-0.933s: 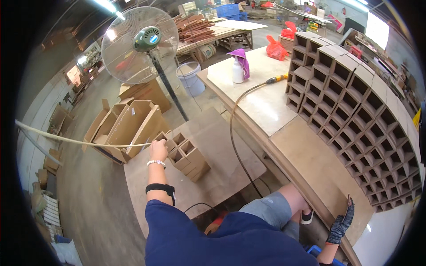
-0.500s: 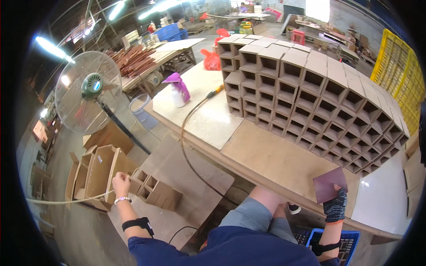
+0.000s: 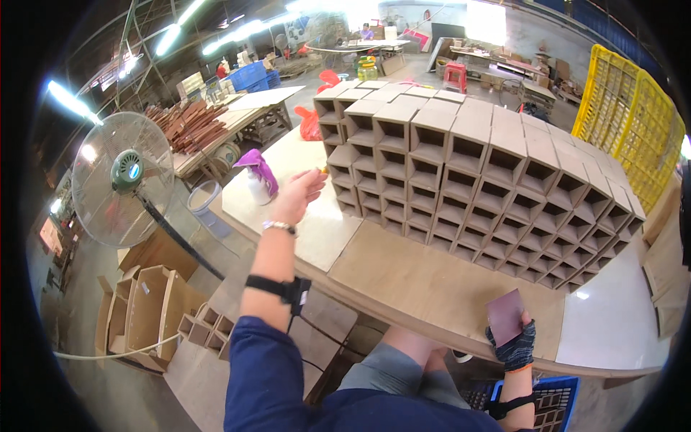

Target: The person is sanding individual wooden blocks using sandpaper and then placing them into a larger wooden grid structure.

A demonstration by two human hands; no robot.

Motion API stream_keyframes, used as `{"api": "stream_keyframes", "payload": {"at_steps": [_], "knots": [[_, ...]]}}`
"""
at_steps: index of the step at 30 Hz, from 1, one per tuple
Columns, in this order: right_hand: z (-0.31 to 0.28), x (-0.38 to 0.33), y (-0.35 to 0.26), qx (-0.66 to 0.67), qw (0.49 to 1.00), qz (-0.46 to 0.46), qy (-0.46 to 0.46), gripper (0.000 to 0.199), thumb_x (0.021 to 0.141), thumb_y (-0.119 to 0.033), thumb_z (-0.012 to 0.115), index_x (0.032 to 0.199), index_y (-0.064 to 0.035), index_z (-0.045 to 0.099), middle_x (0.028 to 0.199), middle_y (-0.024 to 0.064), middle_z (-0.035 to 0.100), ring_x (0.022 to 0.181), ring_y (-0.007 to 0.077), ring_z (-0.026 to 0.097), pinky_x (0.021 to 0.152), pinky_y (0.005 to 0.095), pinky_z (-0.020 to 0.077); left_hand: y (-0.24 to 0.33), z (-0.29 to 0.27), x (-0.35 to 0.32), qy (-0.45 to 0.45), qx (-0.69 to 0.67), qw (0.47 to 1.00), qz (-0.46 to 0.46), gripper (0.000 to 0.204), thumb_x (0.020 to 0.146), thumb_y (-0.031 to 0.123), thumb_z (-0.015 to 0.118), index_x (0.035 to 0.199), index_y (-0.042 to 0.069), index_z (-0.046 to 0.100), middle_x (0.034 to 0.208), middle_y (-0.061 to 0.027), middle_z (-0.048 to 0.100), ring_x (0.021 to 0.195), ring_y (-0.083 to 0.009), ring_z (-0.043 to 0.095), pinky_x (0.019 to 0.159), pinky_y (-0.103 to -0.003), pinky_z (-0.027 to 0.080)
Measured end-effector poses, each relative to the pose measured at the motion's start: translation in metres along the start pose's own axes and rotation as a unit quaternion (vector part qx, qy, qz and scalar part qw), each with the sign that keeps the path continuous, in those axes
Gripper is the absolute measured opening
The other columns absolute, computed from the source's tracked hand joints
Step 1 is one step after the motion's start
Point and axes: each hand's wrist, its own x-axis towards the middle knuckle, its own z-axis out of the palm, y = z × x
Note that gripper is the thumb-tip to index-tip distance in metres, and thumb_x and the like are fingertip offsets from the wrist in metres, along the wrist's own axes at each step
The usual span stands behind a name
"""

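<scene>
My bare left hand [image 3: 300, 196] reaches over the table with its fingers stretched out, by the left end of a tall stack of square, open-ended grey-brown box tubes [image 3: 466, 183]. A small bit of the yellow-ended air hose tip [image 3: 324, 171] shows just past the fingers; the hand hides the rest. I cannot see anything held in it. My gloved right hand [image 3: 515, 348] is closed on a purple-brown sheet of sandpaper [image 3: 506, 317], held up over the table's front edge. Left of my left hand stands a white spray bottle [image 3: 258, 189] with a purple cloth draped on it.
A standing fan [image 3: 128, 171] and cardboard boxes [image 3: 155, 306] are at the left. Several tubes [image 3: 205, 327] sit on a low board. A blue crate [image 3: 565, 403] stands below the table at the right; a yellow plastic crate [image 3: 630, 122] rises behind the stack.
My left hand has swung from the low tubes at the left up over the table to the stack's left end. The right hand still holds the sandpaper, now turned somewhat. My view has shifted.
</scene>
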Motion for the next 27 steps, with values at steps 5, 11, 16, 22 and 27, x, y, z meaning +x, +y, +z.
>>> {"api": "stream_keyframes", "payload": {"at_steps": [5,11,16,22,27], "knots": [[0.003,-0.001,-0.002,0.013,0.997,0.044,-0.065,0.056,0.064,-0.016,0.069,0.113,-0.0026,0.046,0.109,0.0132,0.054,0.1,0.0315,0.053,0.087,0.0427,0.0442,-0.053,0.027,0.083,0.182,-0.086,0.974,-0.1,0.05,0.081,0.044,0.055,0.106,0.001,0.049,0.097,-0.0098,0.057,0.065,-0.0116,0.049,0.059,-0.024,0.04],[-0.006,0.003,0.001,-0.033,0.997,0.037,-0.062,0.053,0.065,-0.007,0.068,0.113,-0.0026,0.045,0.107,0.0121,0.053,0.099,0.0279,0.053,0.089,0.0409,0.0435,-0.043,0.045,0.092,0.28,-0.091,0.955,-0.023,0.019,0.075,0.018,0.065,0.076,0.001,0.057,0.061,-0.0005,0.047,0.051,-0.0083,0.039,0.047,-0.025,0.03],[-0.009,0.003,-0.001,-0.032,0.996,0.055,-0.056,0.052,0.065,-0.006,0.068,0.112,-0.0032,0.046,0.106,0.0115,0.054,0.099,0.027,0.053,0.089,0.0402,0.0436,-0.015,0.038,0.052,0.299,-0.027,0.953,0.045,0.01,0.078,0.009,0.059,0.082,0.0,0.056,0.069,0.0003,0.05,0.056,-0.0094,0.044,0.05,-0.025,0.034],[-0.008,0.0,0.004,-0.008,0.998,0.017,-0.062,0.051,0.065,-0.006,0.068,0.111,-0.0038,0.047,0.104,0.0109,0.054,0.097,0.0271,0.054,0.085,0.0398,0.0459,-0.009,0.052,-0.05,0.136,-0.255,0.944,0.157,0.028,0.083,0.01,0.055,0.107,-0.003,0.049,0.1,-0.0087,0.057,0.092,-0.018,0.056,0.081,-0.031,0.045],[0.012,0.003,0.006,-0.051,0.995,-0.086,-0.02,0.051,0.066,0.003,0.06,0.114,-0.0042,0.046,0.105,0.0105,0.053,0.097,0.0275,0.053,0.083,0.04,0.0459,-0.052,0.101,-0.128,-0.013,-0.336,0.941,-0.042,0.031,0.084,0.013,0.054,0.111,0.0,0.048,0.108,-0.0087,0.056,0.102,-0.022,0.053,0.089,-0.037,0.042]]}}
